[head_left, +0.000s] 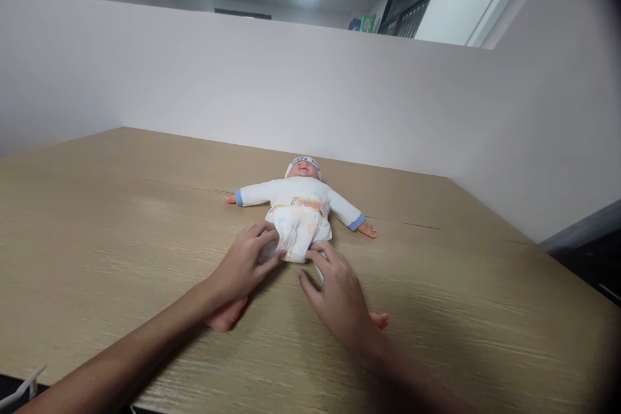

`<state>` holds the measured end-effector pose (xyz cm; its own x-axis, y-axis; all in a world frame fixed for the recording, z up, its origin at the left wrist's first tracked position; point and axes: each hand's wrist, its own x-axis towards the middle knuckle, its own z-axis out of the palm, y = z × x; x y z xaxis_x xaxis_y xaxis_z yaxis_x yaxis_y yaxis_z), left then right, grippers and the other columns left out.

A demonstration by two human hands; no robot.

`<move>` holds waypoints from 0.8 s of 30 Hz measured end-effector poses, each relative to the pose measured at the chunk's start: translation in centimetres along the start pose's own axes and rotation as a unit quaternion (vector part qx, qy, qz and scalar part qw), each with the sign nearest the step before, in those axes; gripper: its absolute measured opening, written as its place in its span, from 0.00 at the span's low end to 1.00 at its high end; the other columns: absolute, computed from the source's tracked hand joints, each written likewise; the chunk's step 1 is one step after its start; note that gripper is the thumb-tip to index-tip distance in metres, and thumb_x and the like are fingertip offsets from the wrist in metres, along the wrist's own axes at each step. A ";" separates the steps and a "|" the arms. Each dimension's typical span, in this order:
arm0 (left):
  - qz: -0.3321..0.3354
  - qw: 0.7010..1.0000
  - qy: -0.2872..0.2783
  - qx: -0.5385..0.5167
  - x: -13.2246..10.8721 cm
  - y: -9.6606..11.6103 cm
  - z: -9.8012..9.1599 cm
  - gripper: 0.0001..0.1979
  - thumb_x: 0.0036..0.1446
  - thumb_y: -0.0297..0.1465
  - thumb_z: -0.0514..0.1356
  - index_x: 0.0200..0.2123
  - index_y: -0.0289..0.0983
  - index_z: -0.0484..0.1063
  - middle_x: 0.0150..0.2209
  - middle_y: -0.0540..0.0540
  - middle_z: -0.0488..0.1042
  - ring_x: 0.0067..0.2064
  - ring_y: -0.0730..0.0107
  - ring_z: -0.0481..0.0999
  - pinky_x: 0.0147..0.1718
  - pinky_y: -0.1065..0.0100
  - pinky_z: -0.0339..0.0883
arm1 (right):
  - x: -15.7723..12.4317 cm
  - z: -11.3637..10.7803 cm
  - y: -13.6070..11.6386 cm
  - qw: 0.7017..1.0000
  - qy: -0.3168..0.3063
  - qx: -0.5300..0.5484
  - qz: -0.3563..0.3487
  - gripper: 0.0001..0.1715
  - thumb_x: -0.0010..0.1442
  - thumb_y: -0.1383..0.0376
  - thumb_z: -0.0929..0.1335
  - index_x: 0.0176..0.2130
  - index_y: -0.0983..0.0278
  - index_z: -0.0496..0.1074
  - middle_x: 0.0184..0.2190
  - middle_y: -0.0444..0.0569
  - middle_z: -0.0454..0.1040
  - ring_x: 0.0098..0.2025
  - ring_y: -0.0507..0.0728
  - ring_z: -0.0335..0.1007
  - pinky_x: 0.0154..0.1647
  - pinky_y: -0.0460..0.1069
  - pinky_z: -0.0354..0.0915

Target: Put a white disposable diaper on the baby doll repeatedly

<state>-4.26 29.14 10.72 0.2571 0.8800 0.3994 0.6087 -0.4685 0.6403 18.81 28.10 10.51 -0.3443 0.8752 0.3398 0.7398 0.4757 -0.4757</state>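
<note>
A baby doll lies on its back on the table, head away from me, arms spread and feet toward me. It wears a white top with blue cuffs, a printed white headband and a white diaper with an orange patterned waistband. My left hand is closed at the diaper's left leg edge, its thumb by the lower front. At the right leg edge, my right hand has its fingers curled on the diaper, thumb a little apart. The doll's legs are mostly hidden behind my hands; one foot shows beneath my left wrist.
The wooden table spreads wide around the doll, with a seam running across it. Behind it stands a pale partition wall. A white cable-like piece is at the lower left edge, and a dark object stands beyond the right edge.
</note>
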 end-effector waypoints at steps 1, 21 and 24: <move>0.000 1.000 0.001 -0.011 0.0 0.1 0.0 0.09 0.73 0.40 0.60 0.40 0.41 0.73 0.56 0.41 0.77 0.55 0.51 0.73 0.56 0.53 0.65 | -0.1 -0.1 -0.1 1.000 0.002 0.012 -0.003 0.11 0.68 0.69 0.73 0.50 0.58 0.77 0.56 0.53 0.77 0.56 0.66 0.75 0.57 0.60 0.71; -0.131 0.970 0.063 -0.193 -0.5 -1.6 0.4 0.23 0.62 0.41 0.70 0.43 0.43 0.58 0.44 0.51 0.66 0.43 0.68 0.69 0.44 0.65 0.65 | 0.4 -0.3 0.9 0.984 0.079 0.119 0.103 0.19 0.66 0.53 0.75 0.48 0.58 0.68 0.45 0.44 0.85 0.39 0.60 0.77 0.58 0.60 0.59; -0.156 0.963 0.061 -0.210 -0.9 -1.7 0.5 0.25 0.60 0.41 0.72 0.49 0.42 0.61 0.49 0.48 0.73 0.48 0.64 0.75 0.49 0.63 0.68 | 0.2 -0.5 1.1 0.988 0.076 0.096 0.095 0.14 0.67 0.53 0.75 0.44 0.58 0.73 0.45 0.44 0.86 0.39 0.60 0.77 0.58 0.60 0.57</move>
<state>-5.12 29.20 8.96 0.0055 0.9793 0.2022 0.2777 -0.1958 0.9405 19.86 28.79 10.45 -0.1089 0.9341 0.3400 0.6552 0.3247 -0.6821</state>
